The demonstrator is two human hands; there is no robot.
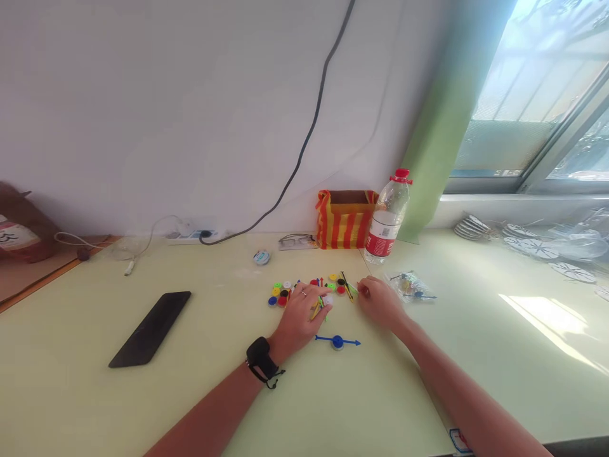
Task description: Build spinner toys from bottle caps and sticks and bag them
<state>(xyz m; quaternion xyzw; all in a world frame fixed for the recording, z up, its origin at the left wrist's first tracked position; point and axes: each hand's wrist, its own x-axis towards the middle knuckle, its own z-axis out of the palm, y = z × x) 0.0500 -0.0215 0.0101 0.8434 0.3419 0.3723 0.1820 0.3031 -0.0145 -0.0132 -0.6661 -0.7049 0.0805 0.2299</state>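
A scatter of small coloured discs and thin sticks [290, 291] lies on the pale yellow table [95, 406]. My left hand [302, 316], with a black wrist strap and a ring, is closed on a white disc with yellow and green sticks [322, 304]. My right hand [379, 301] rests just right of the pile, fingers curled at a green and black stick [349, 289]; whether it holds anything is hidden. In front of both hands lies a blue disc on a blue stick [337, 341].
A black phone [151, 328] lies to the left. A water bottle [387, 219], a striped orange basket [345, 219] and a small plastic bag of parts [410, 285] stand behind and to the right. A power strip [193, 237] with cables sits by the wall.
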